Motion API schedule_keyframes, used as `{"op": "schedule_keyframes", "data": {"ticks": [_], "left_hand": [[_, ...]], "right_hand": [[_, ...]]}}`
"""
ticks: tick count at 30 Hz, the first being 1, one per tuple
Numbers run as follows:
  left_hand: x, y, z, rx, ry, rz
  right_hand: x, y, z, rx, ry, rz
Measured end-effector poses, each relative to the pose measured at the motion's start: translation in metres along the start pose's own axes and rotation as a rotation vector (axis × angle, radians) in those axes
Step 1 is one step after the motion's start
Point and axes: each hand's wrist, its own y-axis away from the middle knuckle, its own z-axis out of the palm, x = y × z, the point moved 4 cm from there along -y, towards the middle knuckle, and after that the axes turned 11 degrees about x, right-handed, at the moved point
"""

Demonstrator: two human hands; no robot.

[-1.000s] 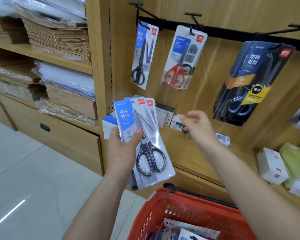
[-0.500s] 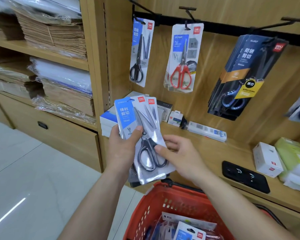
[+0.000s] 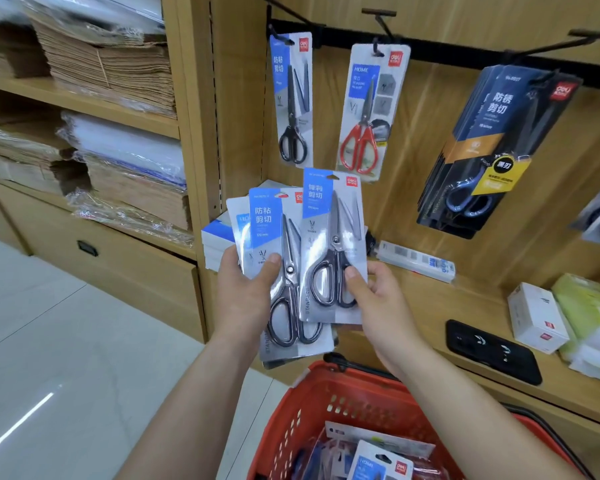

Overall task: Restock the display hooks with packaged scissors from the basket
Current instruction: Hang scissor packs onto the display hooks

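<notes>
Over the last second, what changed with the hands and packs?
The right hand came back from the shelf, pinched the front scissors pack and drew it up and right off the stack. The left hand keeps its grip on the stack. Hung packs, basket: unchanged.

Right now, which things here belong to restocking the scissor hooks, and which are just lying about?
For the job: single scissors pack in the right hand; stack of packs in the left hand; red basket; display hooks.
Just lying about: black flat object and white box on the shelf; brown paper stacks.
</notes>
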Motion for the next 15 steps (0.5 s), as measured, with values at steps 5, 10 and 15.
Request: {"op": "schedule_keyframes", "data": {"ticks": [5, 10, 15], "left_hand": [[0.003, -0.006, -0.007, 0.006, -0.024, 0.049], [0.008, -0.006, -0.008, -0.009, -0.019, 0.067], [0.015, 0.006, -0.001, -0.068, -0.046, 0.111]], "right_hand": [[-0.004, -0.005, -0.015, 0.021, -0.063, -0.026], [-0.010, -0.002, -0.025, 0.006, -0.071, -0.060], [-0.015, 0.001, -0.043, 0.031, -0.054, -0.084]]}}
